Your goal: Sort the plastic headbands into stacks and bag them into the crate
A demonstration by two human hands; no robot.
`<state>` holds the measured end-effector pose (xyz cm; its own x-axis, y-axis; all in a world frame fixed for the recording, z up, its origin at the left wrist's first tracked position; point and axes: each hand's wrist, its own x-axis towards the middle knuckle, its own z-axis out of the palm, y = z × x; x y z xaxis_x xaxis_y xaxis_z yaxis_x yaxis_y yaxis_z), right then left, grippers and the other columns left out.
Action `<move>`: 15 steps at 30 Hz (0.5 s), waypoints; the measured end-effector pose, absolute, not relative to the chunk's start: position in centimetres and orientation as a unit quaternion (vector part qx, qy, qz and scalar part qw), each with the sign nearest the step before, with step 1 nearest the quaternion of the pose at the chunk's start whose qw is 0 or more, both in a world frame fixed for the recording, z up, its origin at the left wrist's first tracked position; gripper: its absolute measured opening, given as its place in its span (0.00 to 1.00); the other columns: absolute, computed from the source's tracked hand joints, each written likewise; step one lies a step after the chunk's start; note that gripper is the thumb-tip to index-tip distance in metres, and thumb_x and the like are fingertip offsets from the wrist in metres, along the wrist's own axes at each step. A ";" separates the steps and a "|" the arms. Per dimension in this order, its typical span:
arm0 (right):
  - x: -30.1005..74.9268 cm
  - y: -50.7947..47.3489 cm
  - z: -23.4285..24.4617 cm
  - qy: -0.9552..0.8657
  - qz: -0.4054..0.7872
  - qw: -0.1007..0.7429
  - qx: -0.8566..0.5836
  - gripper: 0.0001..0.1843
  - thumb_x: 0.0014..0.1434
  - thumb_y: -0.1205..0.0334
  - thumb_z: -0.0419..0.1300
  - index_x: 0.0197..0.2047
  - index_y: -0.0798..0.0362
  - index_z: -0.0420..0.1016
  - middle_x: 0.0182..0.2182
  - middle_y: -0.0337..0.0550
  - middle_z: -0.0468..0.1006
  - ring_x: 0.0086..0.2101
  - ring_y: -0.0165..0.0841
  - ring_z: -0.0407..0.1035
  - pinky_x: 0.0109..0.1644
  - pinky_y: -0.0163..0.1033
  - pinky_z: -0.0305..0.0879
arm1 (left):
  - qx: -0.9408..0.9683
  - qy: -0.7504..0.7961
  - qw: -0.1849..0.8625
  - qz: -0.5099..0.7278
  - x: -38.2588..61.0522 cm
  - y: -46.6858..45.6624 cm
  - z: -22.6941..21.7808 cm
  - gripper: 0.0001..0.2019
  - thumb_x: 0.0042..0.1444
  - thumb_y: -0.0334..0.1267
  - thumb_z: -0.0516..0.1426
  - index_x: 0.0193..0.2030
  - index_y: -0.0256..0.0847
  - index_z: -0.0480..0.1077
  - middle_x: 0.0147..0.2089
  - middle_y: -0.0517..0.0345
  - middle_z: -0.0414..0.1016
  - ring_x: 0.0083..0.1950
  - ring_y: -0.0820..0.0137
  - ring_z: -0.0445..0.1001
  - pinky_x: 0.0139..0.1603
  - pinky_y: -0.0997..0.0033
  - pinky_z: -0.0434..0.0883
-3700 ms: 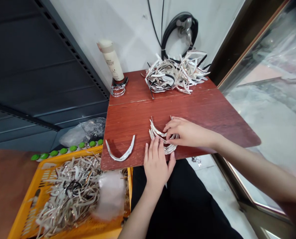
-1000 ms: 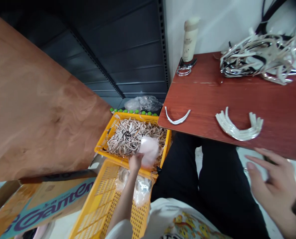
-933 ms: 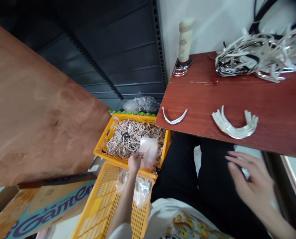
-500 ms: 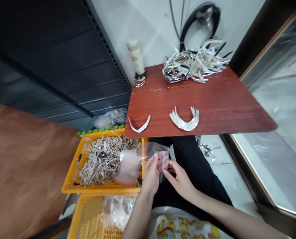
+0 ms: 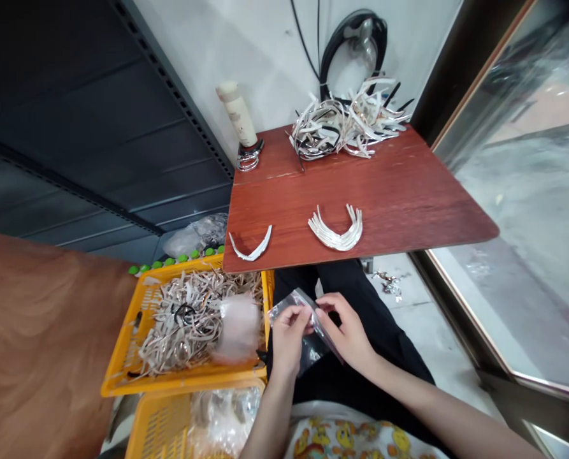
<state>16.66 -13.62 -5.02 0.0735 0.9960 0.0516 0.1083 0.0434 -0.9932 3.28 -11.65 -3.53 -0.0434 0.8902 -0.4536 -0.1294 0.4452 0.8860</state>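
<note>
Over my lap, below the table's near edge, both hands pinch a small clear plastic bag (image 5: 309, 333). My left hand (image 5: 288, 336) grips its left side and my right hand (image 5: 345, 330) grips its right side, fingers closed on the film. On the red-brown table (image 5: 408, 191) lies a nested bundle of curved white strips (image 5: 336, 231), with a separate pair of curved strips (image 5: 252, 246) near the left front corner.
A tangled heap of white and black strips (image 5: 347, 125) sits at the table's back, beside a cream bottle (image 5: 239, 116) standing on metal rings. Left of my knees, a yellow basket (image 5: 122, 357) holds loose strips; a second yellow basket (image 5: 169, 427) holds plastic bags. Glass door on the right.
My left hand took a clear bag from the yellow baskets and brought it over my lap. My right hand came in and gripped it too. The view swung back toward the table.
</note>
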 end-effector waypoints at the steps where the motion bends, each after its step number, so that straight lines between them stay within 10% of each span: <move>1: 16.9 -13.6 -4.5 -0.550 0.430 0.489 -0.523 0.12 0.67 0.54 0.55 0.49 0.48 0.74 0.44 0.46 0.77 0.44 0.38 0.73 0.50 0.44 0.71 | 0.323 0.588 0.608 0.425 3.7 -11.5 -3.6 0.22 0.45 0.57 0.67 0.27 0.38 0.71 0.24 0.64 0.70 0.26 0.77 0.68 0.28 0.78 0.68; 15: 20.3 -13.1 -2.4 -0.657 0.397 0.285 -0.575 0.23 0.67 0.60 0.48 0.62 0.52 0.68 0.38 0.46 0.83 0.36 0.40 0.79 0.41 0.44 0.73 | 0.530 0.552 0.534 0.360 5.8 -10.2 -3.4 0.15 0.56 0.47 0.61 0.25 0.40 0.68 0.28 0.61 0.70 0.33 0.71 0.68 0.37 0.72 0.66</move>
<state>20.28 -13.14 -2.38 -0.1770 0.9808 -0.0818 0.5283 0.0246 -0.8487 5.85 -10.25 -3.37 0.1306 0.9692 -0.2087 0.2011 0.1803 0.9628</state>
